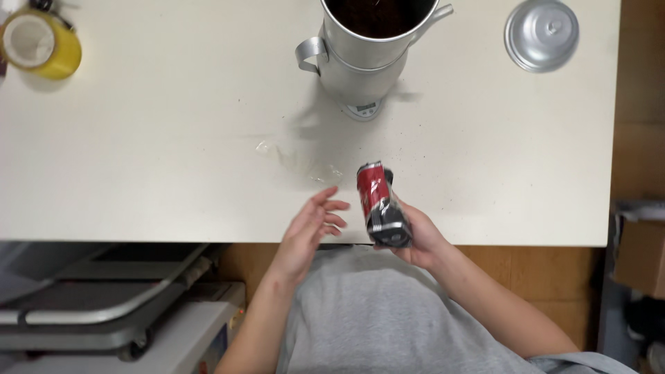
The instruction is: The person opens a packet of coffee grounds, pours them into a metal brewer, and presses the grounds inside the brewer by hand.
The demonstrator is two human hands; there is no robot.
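My right hand (415,239) grips a small red and black packet (379,203) wrapped in clear film, held over the near edge of the white table (159,138). My left hand (309,228) hovers just left of the packet with fingers spread, holding nothing. A crumpled piece of clear plastic (305,163) lies on the table a little beyond my left hand. Further back stands a tall metal pot (367,52) with dark contents, resting on a small scale (364,109).
A round metal lid (542,33) lies at the back right of the table. A roll of yellow tape (40,43) sits at the back left. A flat cart (104,298) stands under the table on the left, and a cardboard box (641,253) on the right.
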